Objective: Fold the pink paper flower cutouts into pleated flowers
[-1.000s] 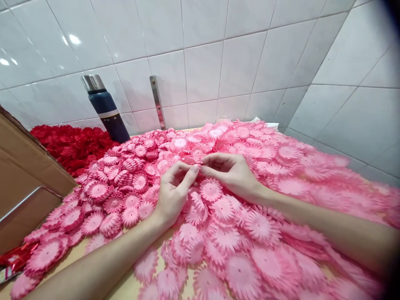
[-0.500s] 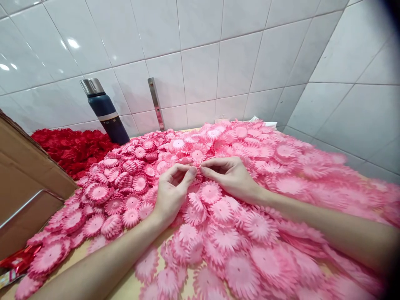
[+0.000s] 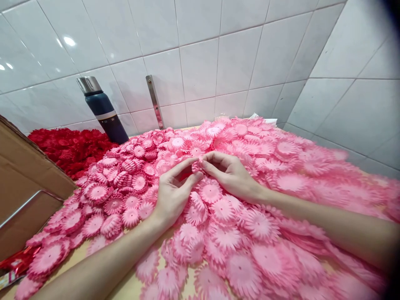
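Observation:
Many pink flower-shaped pieces with fringed edges (image 3: 243,273) lie heaped over the table. Above the middle of the heap, a small pink piece (image 3: 196,166) is held between both hands. My left hand (image 3: 178,189) has its thumb and index finger curled around the near and left side of this piece. On its right side, my right hand (image 3: 229,173) pinches it between thumb and index finger. The fingertips of the two hands almost meet, and they partly hide the piece.
A dark blue bottle (image 3: 106,116) leans near the tiled wall (image 3: 200,62), beside a red heap (image 3: 75,148). A metal strip (image 3: 154,102) stands on the wall. Cardboard (image 3: 28,183) and a red wrapper (image 3: 18,262) are at left.
My left thumb has moved down and apart from its index finger, showing more of the small pink piece. My right fingers have lifted slightly. The view has shifted a little.

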The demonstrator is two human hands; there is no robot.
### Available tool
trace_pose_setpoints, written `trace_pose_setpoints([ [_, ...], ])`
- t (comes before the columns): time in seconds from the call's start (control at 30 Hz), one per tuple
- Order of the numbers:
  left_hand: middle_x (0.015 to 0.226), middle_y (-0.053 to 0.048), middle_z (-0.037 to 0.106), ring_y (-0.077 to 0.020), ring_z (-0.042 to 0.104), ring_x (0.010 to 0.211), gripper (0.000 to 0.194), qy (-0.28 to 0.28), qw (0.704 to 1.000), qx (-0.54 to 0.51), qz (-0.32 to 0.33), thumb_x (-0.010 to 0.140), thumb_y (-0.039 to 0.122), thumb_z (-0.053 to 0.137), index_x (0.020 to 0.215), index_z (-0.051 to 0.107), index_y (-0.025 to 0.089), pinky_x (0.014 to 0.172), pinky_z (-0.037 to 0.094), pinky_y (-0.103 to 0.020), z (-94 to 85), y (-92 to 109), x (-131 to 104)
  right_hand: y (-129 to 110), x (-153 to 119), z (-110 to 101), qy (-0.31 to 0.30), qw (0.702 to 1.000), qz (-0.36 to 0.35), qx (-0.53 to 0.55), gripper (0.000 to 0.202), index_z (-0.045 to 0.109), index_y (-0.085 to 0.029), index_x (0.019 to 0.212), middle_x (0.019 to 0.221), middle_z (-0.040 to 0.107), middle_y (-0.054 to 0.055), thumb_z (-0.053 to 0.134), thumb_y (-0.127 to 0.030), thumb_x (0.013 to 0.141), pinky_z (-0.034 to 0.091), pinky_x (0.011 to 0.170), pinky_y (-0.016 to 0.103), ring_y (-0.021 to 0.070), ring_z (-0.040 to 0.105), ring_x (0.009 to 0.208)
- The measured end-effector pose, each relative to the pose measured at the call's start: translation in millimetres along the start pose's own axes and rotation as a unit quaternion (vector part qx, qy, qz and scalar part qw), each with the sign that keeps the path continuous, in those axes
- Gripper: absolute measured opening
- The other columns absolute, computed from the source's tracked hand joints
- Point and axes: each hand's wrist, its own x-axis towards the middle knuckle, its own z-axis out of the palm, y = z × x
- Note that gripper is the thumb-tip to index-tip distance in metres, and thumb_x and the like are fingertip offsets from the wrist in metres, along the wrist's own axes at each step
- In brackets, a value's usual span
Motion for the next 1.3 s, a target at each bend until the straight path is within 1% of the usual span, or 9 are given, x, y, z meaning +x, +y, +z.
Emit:
trace_pose_setpoints([
  [0.17,0.097,-0.002,0.070,-0.0147,0.065,0.088,0.024,0.048,0.999,0.006,0.017,0.074,0.019,0.072,0.098,0.070,0.020,0.083,0.055,-0.028,1.2,1,-1,7,5,-5,0.073,0.995,0.026,0.061,0.023,0.052,-0.018,0.086,0.069,0.059,-0.001,0.054,-0.041,0.089,0.047,0.059,0.025,0.0107,0.057,0.062],
  [0.3,0.099,-0.003,0.069,-0.0155,0.064,0.093,0.034,0.069,0.997,-0.004,0.019,0.069,0.019,0.076,0.102,0.068,0.021,0.088,0.054,-0.031,1.9,1,0,5,5,-4,0.072,0.993,0.020,0.087,0.026,0.048,-0.021,0.094,0.062,0.057,-0.004,0.059,-0.042,0.085,0.042,0.051,0.022,0.0092,0.051,0.055],
  [0.37,0.103,-0.003,0.069,-0.0160,0.064,0.098,0.038,0.069,0.997,-0.013,0.025,0.069,0.017,0.076,0.106,0.067,0.024,0.089,0.054,-0.031,2.1,1,0,1,2,-3,0.069,0.994,0.003,0.083,0.024,0.049,-0.021,0.090,0.063,0.055,-0.005,0.060,-0.042,0.085,0.042,0.050,0.021,0.0085,0.048,0.055],
  [0.53,0.094,-0.002,0.073,-0.0154,0.068,0.087,0.030,0.043,0.999,-0.028,0.000,0.071,0.019,0.075,0.100,0.071,0.025,0.080,0.057,-0.029,0.8,-1,0,-6,-3,2,0.001,0.999,-0.029,0.031,0.021,0.060,-0.019,0.081,0.077,0.059,0.002,0.064,-0.040,0.082,0.053,0.064,0.028,0.0133,0.057,0.071],
  [0.63,0.093,-0.002,0.075,-0.0158,0.070,0.082,0.033,0.041,0.998,-0.036,-0.015,0.068,0.019,0.078,0.100,0.072,0.024,0.078,0.059,-0.029,-0.2,-2,1,-7,-4,3,-0.018,0.999,-0.033,0.035,0.018,0.063,-0.019,0.082,0.080,0.062,0.003,0.061,-0.036,0.084,0.053,0.069,0.031,0.0150,0.059,0.075],
  [0.7,0.097,-0.002,0.075,-0.0168,0.070,0.087,0.031,0.035,0.998,-0.033,-0.027,0.067,0.019,0.078,0.098,0.073,0.023,0.081,0.058,-0.029,-0.7,-2,1,-6,-5,3,-0.025,0.998,-0.045,0.027,0.015,0.063,-0.018,0.082,0.081,0.063,0.003,0.060,-0.033,0.085,0.052,0.071,0.031,0.0154,0.059,0.076],
  [0.93,0.110,-0.004,0.072,-0.0200,0.066,0.104,0.032,0.003,1.000,-0.019,-0.019,0.071,0.016,0.075,0.102,0.072,0.024,0.094,0.053,-0.034,-2.0,-1,-1,-5,-5,3,-0.003,0.999,-0.034,0.025,0.016,0.063,-0.020,0.083,0.079,0.061,0.002,0.058,-0.034,0.087,0.052,0.066,0.028,0.0142,0.058,0.073],
  [1.13,0.111,-0.004,0.071,-0.0187,0.066,0.101,0.032,-0.011,1.000,-0.016,-0.005,0.073,0.014,0.073,0.103,0.071,0.024,0.092,0.054,-0.033,-1.5,0,-1,-4,-5,4,-0.004,0.999,-0.025,0.036,0.017,0.065,-0.020,0.081,0.079,0.062,0.002,0.060,-0.036,0.084,0.054,0.066,0.030,0.0151,0.059,0.073],
  [1.3,0.109,-0.002,0.072,-0.0160,0.066,0.100,0.031,-0.022,0.999,-0.029,-0.009,0.074,0.012,0.072,0.102,0.071,0.024,0.092,0.054,-0.029,-0.9,1,-1,-5,-6,4,0.003,0.999,-0.035,0.038,0.013,0.066,-0.019,0.082,0.081,0.065,0.002,0.061,-0.031,0.084,0.053,0.069,0.030,0.0156,0.061,0.077],
])
